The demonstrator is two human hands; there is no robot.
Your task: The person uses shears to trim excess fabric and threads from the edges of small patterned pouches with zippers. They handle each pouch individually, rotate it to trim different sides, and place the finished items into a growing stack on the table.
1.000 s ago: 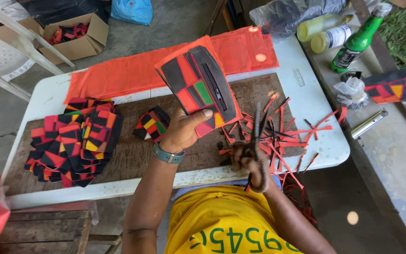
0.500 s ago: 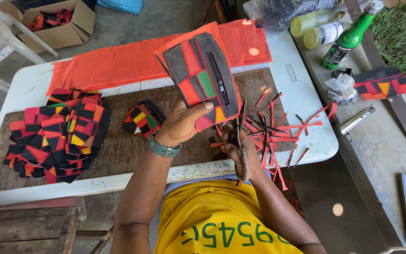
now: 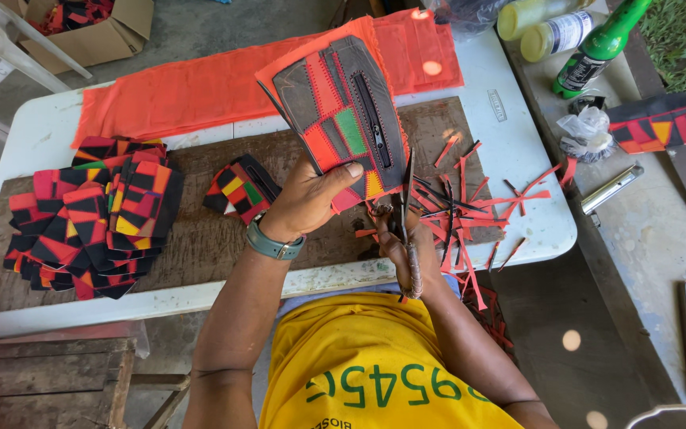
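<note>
stitched patchwork pouch (image 3: 343,111) in left hand (image 3: 311,199); right hand (image 3: 402,246) grips scissors (image 3: 406,199).

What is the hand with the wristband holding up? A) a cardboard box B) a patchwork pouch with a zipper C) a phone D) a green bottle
B: the left hand grips a patchwork pouch with a zipper, raised above the table, while the right hand works scissors at its edge.

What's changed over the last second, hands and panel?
The scissors in the right hand have closed in along the patchwork panel's right edge. The left hand keeps its grip on the panel. The stack and strips lie as before.
</note>
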